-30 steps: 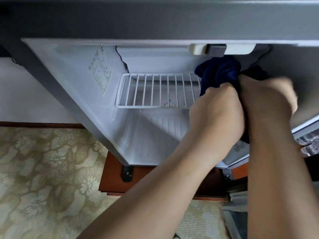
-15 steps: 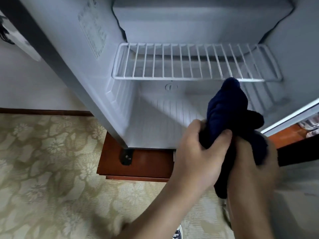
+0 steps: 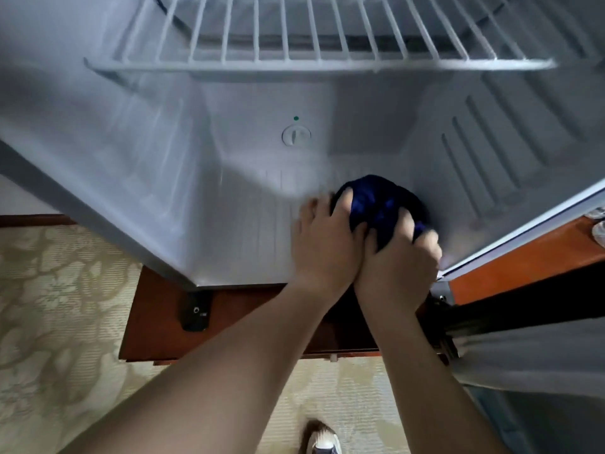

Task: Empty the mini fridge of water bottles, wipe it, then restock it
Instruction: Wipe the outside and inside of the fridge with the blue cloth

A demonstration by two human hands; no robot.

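The mini fridge (image 3: 183, 165) stands open with a white interior and no bottles inside. A dark blue cloth (image 3: 376, 201) is bunched on the ribbed floor of the fridge, near its right wall. My left hand (image 3: 324, 244) and my right hand (image 3: 399, 260) sit side by side and both grip the cloth from the near side, pressing it down on the floor. A white wire shelf (image 3: 314, 44) spans the fridge above them. A round knob (image 3: 296, 135) with a green dot sits on the back wall.
The fridge rests on a brown wooden base (image 3: 157, 322) over a patterned beige carpet (image 3: 55, 306). The open door's edge (image 3: 530, 231) runs along the right, with bottle caps (image 3: 597, 221) just visible at the right edge. A shoe (image 3: 322, 437) shows at the bottom.
Both hands carried the cloth down from the upper right of the fridge to its floor. The view has moved closer and lower into the fridge.
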